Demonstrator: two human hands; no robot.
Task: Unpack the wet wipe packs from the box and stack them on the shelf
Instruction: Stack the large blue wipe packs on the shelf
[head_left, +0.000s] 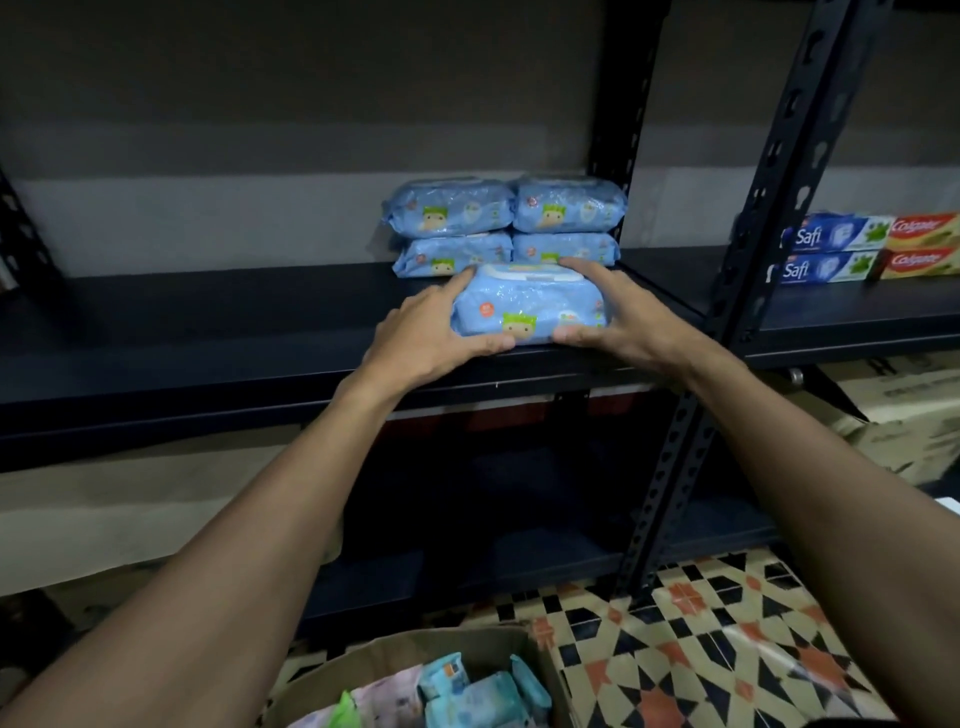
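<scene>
A blue wet wipe pack (530, 306) rests near the front edge of the dark shelf (208, 322), gripped from both ends. My left hand (431, 332) holds its left end and my right hand (618, 317) its right end. Right behind it stand two stacks of blue packs, the left stack (449, 231) and the right stack (569, 221), each two high. The cardboard box (395, 670) sits on the floor at the bottom, with several more packs (483, 696) inside in blue, pink and green.
A slotted black upright (737, 291) stands just right of my right arm. Toothpaste boxes (872, 247) lie on the neighbouring shelf to the right. Cardboard cartons (904, 415) sit below them. A lower shelf board (519, 566) and patterned floor tiles (727, 649) lie underneath.
</scene>
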